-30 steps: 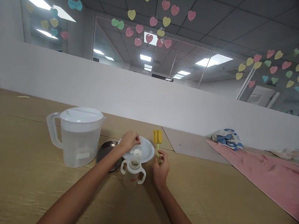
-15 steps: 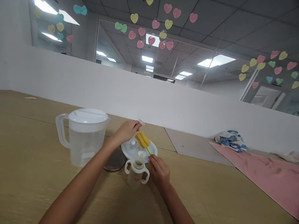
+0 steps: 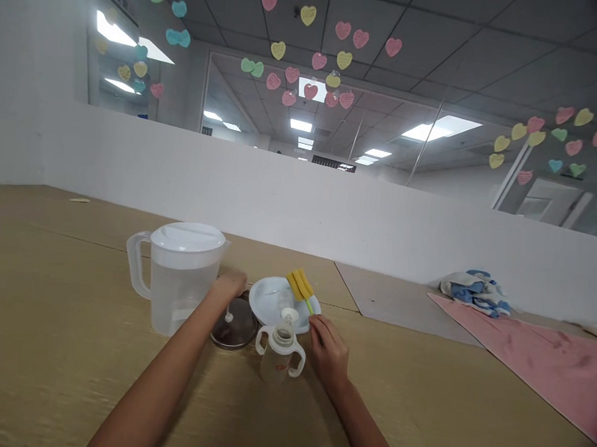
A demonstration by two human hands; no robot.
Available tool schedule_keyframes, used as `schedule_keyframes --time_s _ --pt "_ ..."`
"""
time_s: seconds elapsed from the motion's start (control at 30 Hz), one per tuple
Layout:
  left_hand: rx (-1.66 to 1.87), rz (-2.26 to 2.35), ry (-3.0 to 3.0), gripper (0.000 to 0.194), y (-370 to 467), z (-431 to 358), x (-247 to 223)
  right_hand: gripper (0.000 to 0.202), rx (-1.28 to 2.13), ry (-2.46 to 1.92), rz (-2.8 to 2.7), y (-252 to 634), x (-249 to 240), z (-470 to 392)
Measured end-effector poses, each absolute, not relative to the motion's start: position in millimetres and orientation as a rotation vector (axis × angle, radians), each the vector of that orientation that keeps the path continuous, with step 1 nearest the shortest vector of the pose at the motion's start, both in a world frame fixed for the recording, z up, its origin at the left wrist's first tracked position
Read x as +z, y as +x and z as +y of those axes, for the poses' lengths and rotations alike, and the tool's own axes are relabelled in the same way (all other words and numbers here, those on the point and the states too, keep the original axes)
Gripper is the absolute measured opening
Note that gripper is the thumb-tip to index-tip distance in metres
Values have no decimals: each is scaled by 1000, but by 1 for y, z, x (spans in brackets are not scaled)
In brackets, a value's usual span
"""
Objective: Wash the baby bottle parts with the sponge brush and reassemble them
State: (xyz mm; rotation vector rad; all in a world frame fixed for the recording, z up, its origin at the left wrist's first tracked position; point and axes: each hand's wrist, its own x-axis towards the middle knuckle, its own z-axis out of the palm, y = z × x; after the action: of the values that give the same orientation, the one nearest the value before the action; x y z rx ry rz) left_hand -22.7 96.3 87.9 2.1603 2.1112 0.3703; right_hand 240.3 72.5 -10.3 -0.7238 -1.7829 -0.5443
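Note:
My right hand is closed around the green handle of a bottle brush with a yellow sponge head. The sponge is tilted up over the right side of a white plate. My left hand is above the back of a dark round tray, its fingers closed and mostly hidden. Below it, a thin straw with a white ball end shows against the tray. An open baby bottle with two white handles stands between my forearms, in front of the plate. Clear and white small parts lie on the plate.
A lidded clear plastic pitcher stands left of the tray, close to my left forearm. A pink cloth and a crumpled blue-and-white cloth lie at the right. A white wall borders the table's back.
My left hand has moved left and down from above the plate to the dark tray, the white ball end going with it. The brush in my right hand has barely shifted.

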Motion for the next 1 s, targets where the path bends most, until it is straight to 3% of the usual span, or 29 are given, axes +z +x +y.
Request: schedule_keyframes --time_s 0.2,0.53,0.7,0.83,1.0 --pt "246 2158 2166 31 -2 95 97 22 -525 -741 -1771 241 -11 73" --pt "418 1644 2514 24 60 101 68 16 -475 -766 -1757 239 -6 70" --pt "446 1693 2452 25 54 107 59 18 -473 -758 -1769 238 -5 70" --pt "564 1782 2390 12 50 105 68 19 -460 -781 -1760 238 -4 70" --pt "857 1905 2280 21 39 100 95 19 -436 -809 -1743 239 -4 69"
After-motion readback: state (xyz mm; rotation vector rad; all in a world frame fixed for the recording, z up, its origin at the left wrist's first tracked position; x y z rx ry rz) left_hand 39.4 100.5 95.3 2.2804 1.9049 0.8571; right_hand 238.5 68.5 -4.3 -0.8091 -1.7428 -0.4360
